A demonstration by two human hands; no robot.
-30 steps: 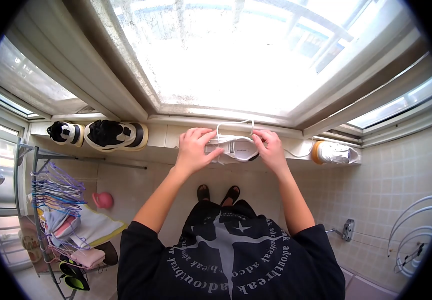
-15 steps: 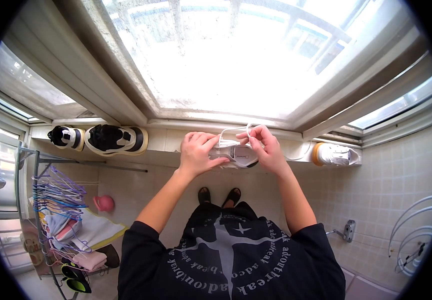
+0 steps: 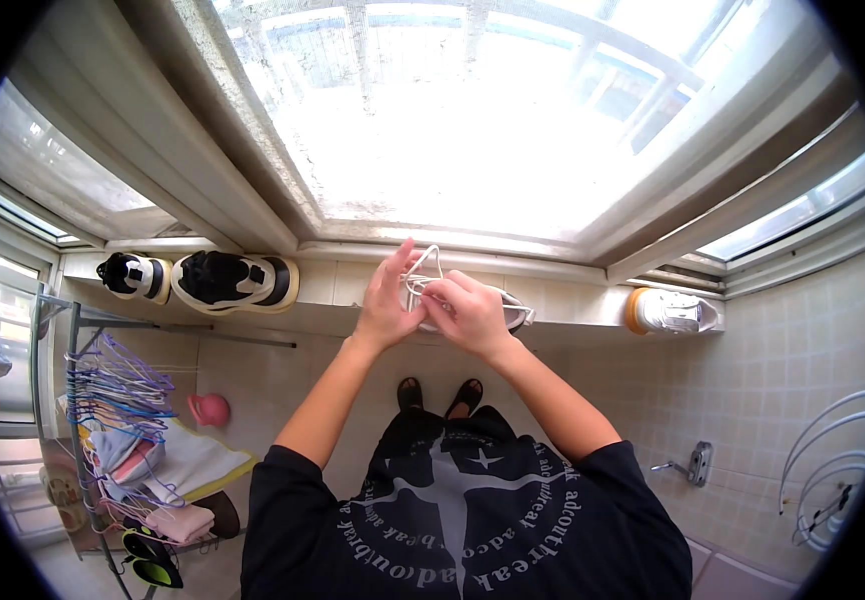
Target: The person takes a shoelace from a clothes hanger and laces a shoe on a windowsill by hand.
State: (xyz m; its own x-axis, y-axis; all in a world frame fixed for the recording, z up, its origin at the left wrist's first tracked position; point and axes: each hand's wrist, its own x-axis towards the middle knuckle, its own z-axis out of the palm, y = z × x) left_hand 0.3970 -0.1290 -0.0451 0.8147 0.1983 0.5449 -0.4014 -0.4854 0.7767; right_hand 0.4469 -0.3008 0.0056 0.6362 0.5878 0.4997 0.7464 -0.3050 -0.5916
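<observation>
A white lace-up shoe (image 3: 518,308) sits on the window ledge, mostly hidden behind my hands, with its heel end showing at the right. My left hand (image 3: 385,308) is at the toe side, its fingers stretched upward and the thumb apart from them, beside the laces. Fingertips of my right hand (image 3: 469,316) are pinched together on the white shoelace (image 3: 436,262), close to my left thumb. A loop of lace stands up between the two hands. Exactly where the fingertips meet the lace is partly covered.
On the ledge's left stand two black-and-white shoes, a large one (image 3: 233,281) and another (image 3: 133,276). A white shoe (image 3: 671,311) lies at the right end. Below left is a drying rack (image 3: 78,400) with hangers (image 3: 118,385). A window (image 3: 473,130) rises behind the ledge.
My right hand has moved left and down, over the shoe, to meet my left hand. My left fingers have straightened upward off the shoe. The lace loop has shifted left.
</observation>
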